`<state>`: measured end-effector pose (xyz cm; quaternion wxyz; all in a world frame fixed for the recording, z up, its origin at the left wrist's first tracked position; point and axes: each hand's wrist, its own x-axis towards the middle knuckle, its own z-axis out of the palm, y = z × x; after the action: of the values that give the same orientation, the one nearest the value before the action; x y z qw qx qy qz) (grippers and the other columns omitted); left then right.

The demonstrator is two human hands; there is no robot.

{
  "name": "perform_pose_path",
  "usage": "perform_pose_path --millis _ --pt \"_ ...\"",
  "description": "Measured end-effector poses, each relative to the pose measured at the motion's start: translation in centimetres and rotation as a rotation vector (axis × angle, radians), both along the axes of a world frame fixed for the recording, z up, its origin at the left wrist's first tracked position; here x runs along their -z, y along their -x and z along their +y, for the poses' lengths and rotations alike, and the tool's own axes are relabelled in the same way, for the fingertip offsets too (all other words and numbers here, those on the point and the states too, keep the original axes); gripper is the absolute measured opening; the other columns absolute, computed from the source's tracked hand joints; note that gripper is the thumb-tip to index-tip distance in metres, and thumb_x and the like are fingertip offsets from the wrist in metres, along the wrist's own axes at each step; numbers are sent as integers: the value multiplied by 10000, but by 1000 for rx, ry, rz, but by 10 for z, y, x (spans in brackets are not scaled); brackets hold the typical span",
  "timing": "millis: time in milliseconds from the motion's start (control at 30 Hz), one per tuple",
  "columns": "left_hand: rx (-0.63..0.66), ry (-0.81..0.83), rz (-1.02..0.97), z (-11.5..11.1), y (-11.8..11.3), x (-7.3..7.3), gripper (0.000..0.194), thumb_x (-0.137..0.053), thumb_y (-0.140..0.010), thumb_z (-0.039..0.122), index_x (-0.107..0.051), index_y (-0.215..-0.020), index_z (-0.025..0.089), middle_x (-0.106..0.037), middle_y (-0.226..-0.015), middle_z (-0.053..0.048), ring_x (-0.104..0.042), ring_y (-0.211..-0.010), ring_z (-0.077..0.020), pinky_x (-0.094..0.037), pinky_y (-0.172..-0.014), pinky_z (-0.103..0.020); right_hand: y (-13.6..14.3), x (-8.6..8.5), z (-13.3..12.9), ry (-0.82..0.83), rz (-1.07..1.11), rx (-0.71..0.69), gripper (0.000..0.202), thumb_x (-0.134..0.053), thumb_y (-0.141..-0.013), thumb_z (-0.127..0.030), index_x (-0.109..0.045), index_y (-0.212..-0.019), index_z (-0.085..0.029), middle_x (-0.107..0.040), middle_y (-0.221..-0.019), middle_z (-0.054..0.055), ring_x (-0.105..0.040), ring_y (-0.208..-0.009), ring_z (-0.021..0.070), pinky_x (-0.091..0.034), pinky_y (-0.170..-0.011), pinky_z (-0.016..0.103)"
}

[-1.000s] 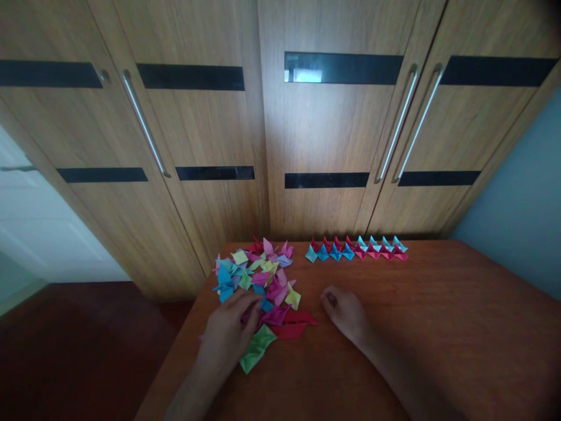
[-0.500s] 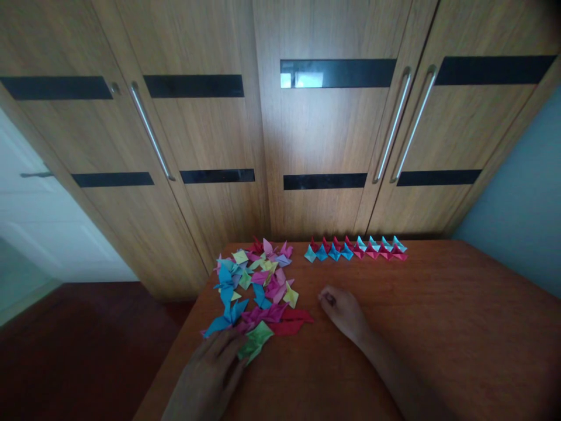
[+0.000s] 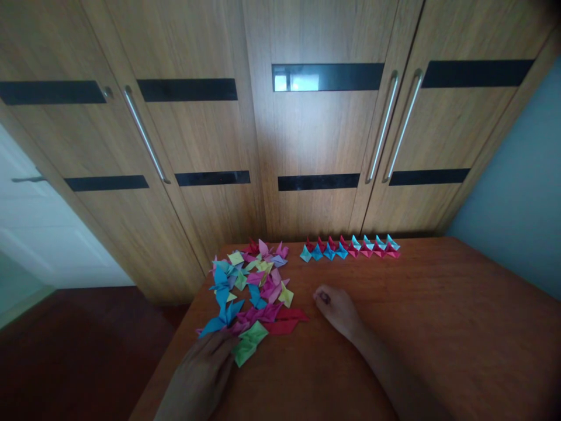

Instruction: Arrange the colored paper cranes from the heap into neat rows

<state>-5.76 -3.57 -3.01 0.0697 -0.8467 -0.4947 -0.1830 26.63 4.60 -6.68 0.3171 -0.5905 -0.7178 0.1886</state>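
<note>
At the near left, my left hand (image 3: 204,365) lies with its fingers stretched toward the pile of folded paper pieces. Its fingertips reach the left edge of a green folded paper (image 3: 249,345); whether they touch it I cannot tell. Just beyond those fingers are a blue paper crane (image 3: 223,316) and a magenta folded paper (image 3: 256,316). A red folded paper (image 3: 287,321) lies right of the green one. My right hand (image 3: 337,310) rests on the table in a loose fist, right of a yellow folded piece (image 3: 286,295), with nothing visible in it.
Behind my right hand, two rows of small folded paper pieces (image 3: 350,248), red, pink and blue, stand near the far edge of the wooden table (image 3: 416,316). A wardrobe (image 3: 307,140) with metal handles rises behind. A white door (image 3: 52,245) is at the left.
The view has shifted slightly, so the scene sits a little further left. My left fingers have drawn back a bit from the green paper, showing more of it. My right hand stays fisted.
</note>
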Motion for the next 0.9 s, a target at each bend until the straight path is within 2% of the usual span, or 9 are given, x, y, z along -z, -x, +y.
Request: perform_pose_path --millis 167,267,467,600,667,767,900 --pt "14 17 14 2 4 8 269 -542 -808 194 -679 -1009 309 -713 -1029 2 -668 -932 -231 -549 -827 -348 -1 2 0 -24 -5 -12 215 -444 -852 -290 -602 -732 -206 -611 -651 -10 -564 -618 132 -370 -594 221" --pt "27 8 -16 3 4 7 250 -545 -812 205 -684 -995 304 -720 -1007 -3 -675 -915 -225 -553 -823 -332 -1 3 1 -29 -5 -17 209 -454 -850 -292 -604 -734 -204 -619 -661 -11 -567 -627 131 -372 -602 221" --pt "83 97 -195 -2 -2 -13 205 -524 -849 268 -695 -957 303 -725 -989 -5 -680 -905 -197 -555 -807 -261 -1 3 1 -23 -15 0 197 -464 -839 -276 -608 -725 -203 -616 -650 -13 -563 -621 129 -363 -583 220" --pt "33 83 -341 2 -7 -27 185 -547 -844 325 -696 -942 277 -729 -934 -14 -692 -814 -181 -567 -710 -226 -1 1 2 -16 27 -9 192 -463 -832 -267 -613 -731 -205 -626 -663 -14 -570 -623 128 -376 -589 223" --pt "15 108 -385 9 -14 -34 186 -548 -842 320 -696 -937 259 -725 -922 -21 -689 -787 -175 -564 -670 -217 -1 0 1 -3 75 -10 195 -458 -830 -267 -619 -741 -205 -637 -677 -9 -578 -634 131 -396 -601 225" --pt "28 113 -426 25 -35 -41 180 -542 -840 284 -692 -930 243 -717 -920 -25 -680 -810 -172 -555 -704 -234 -1 -6 -1 -14 182 -36 190 -457 -830 -267 -620 -759 -201 -640 -692 -3 -579 -641 133 -420 -616 226" --pt "133 115 -436 51 -71 -46 199 -529 -826 191 -683 -944 232 -702 -941 -36 -661 -849 -171 -532 -769 -274 4 -16 -7 -37 302 -100 196 -464 -847 -315 -617 -810 -199 -616 -683 -7 -558 -621 126 -422 -595 218"
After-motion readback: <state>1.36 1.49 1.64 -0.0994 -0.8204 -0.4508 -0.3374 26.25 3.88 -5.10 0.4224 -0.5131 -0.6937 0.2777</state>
